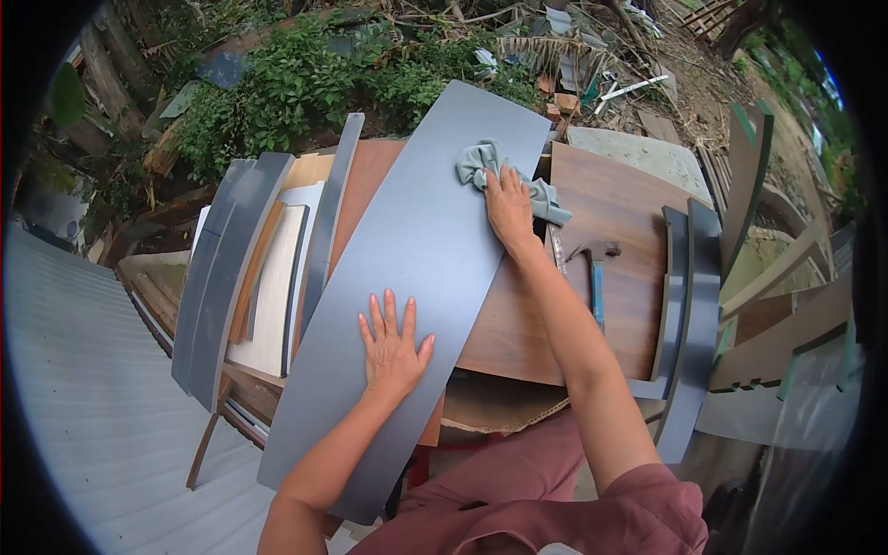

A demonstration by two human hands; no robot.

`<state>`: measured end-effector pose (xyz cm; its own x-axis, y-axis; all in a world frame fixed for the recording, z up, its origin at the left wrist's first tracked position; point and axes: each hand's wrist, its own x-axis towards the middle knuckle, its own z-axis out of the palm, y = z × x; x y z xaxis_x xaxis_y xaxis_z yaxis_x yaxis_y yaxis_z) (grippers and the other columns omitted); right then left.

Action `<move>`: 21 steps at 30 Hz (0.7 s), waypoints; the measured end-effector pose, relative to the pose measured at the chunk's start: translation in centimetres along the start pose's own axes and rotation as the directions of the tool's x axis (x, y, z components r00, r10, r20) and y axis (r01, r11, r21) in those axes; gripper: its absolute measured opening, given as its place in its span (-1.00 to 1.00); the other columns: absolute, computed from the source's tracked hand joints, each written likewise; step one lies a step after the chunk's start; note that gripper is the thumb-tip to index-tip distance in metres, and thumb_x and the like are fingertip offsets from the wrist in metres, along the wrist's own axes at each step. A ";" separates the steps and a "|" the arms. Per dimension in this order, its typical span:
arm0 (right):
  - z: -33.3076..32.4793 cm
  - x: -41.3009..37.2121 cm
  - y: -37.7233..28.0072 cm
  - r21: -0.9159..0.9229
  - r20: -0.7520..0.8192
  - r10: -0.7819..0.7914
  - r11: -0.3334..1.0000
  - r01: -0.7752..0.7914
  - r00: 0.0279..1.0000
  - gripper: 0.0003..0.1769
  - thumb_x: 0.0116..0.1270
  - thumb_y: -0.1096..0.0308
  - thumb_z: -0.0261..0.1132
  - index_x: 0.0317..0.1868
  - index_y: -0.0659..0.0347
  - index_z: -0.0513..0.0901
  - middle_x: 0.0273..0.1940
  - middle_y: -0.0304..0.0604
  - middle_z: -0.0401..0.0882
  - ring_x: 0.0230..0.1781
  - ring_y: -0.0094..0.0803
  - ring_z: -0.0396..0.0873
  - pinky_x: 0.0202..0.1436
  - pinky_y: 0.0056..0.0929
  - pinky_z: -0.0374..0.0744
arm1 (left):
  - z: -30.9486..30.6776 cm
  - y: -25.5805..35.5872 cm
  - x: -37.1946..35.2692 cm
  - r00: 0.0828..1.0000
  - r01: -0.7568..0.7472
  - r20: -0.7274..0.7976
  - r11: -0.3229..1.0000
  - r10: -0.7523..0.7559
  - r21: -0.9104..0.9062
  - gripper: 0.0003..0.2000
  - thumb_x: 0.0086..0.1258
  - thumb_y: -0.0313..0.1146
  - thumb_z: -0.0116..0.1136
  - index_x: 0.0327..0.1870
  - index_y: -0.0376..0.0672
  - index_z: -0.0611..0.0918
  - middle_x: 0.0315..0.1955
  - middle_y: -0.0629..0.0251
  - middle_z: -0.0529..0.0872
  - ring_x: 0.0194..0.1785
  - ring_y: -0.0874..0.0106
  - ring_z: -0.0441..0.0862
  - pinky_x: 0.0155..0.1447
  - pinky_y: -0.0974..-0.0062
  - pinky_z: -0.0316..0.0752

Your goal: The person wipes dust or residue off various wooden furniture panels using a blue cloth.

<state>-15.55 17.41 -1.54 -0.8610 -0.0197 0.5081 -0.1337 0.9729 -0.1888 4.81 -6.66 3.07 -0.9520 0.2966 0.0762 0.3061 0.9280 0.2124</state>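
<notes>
A long grey board (pixel 398 231) lies slantwise across the stack in front of me. My left hand (pixel 396 356) rests flat on its lower middle, fingers spread. Near the board's upper right edge, my right hand (pixel 509 208) presses on a crumpled grey-green cloth (pixel 479 159), which spreads out on both sides of the fingers. Part of the cloth hangs over the board's edge. To the right, a hammer (pixel 597 282) with a blue handle lies on a brown wood-grain panel (pixel 610 213), and a metal ruler-like strip (pixel 557 248) lies beside it.
Several grey and wood-coloured boards (pixel 231 268) are stacked on the left. More grey strips (pixel 694 296) lie at the right, with panels (pixel 786 333) leaning beyond them. Corrugated metal sheeting (pixel 83 370) is at lower left. Plants (pixel 287 102) and debris lie behind.
</notes>
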 end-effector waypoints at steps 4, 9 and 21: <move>-4.3 -7.8 -6.4 0.046 0.082 -0.021 0.999 0.017 0.996 -0.58 0.32 0.41 0.04 0.19 0.20 0.42 0.22 0.20 0.31 0.27 0.06 0.29 0.25 0.02 0.30 | 0.9 -0.5 -0.5 0.997 -0.009 -0.077 1.000 0.009 -0.001 -0.42 0.36 -0.20 -0.03 0.37 -0.20 0.20 0.41 -0.07 -0.03 0.45 -0.09 -0.15 0.40 -0.17 -0.22; -10.6 -17.2 -13.5 0.167 0.169 -0.095 0.984 0.067 0.981 -0.61 0.25 0.46 0.05 0.12 0.21 0.47 0.21 0.18 0.34 0.25 0.06 0.31 0.25 0.00 0.31 | 2.2 -2.0 -0.7 0.933 -0.034 -0.352 0.957 -0.074 -0.289 -0.55 0.37 -0.45 -0.09 0.29 -0.26 0.27 0.35 -0.07 0.11 0.39 -0.02 0.09 0.41 0.03 0.00; -21.3 -30.2 -15.0 0.521 0.853 0.061 -0.120 -0.845 0.518 -0.60 0.45 0.20 -0.09 0.07 0.33 0.47 -0.13 -0.18 0.56 -0.12 -0.49 0.49 -0.02 -0.48 0.48 | -6.0 -16.2 -15.9 0.799 0.357 -0.401 0.890 -0.448 -0.283 -0.62 0.38 -0.24 -0.01 0.14 -0.25 0.45 0.17 -0.07 0.34 0.23 0.02 0.31 0.24 0.18 0.28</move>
<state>22.93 8.29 3.86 -0.8727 -0.1477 -0.4654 0.4877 -0.2201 -0.8448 15.00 -27.78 4.26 -0.8947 -0.2688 0.3567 -0.0647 0.8682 0.4920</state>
